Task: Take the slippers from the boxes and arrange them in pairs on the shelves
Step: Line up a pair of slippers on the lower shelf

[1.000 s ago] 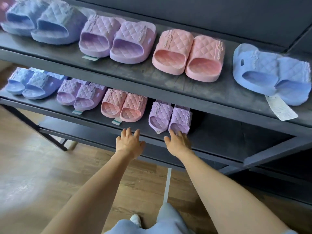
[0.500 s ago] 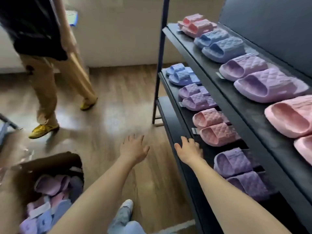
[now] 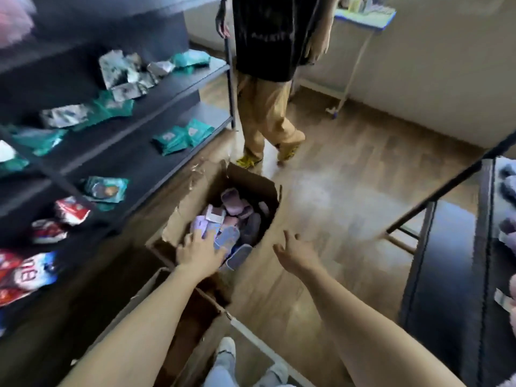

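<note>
Head view: cardboard box [image 3: 251, 184] of jumbled slippers [image 3: 234, 209]; left hand [image 3: 199, 252] and right hand [image 3: 296, 254] spread, empty.

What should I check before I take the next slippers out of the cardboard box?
1. Cardboard box is open at the top: ok.
2. Slippers are inside it: ok, purple and blue ones show.
3. Left hand is free: ok, its fingers are spread over the pile and hold nothing.
4. Right hand is free: ok, it is open by the box's right edge.
5. A matching pair lies together: cannot tell, the pile is jumbled and blurred.
6. Nobody is close to the box: not ok, another person stands just behind it.
</note>
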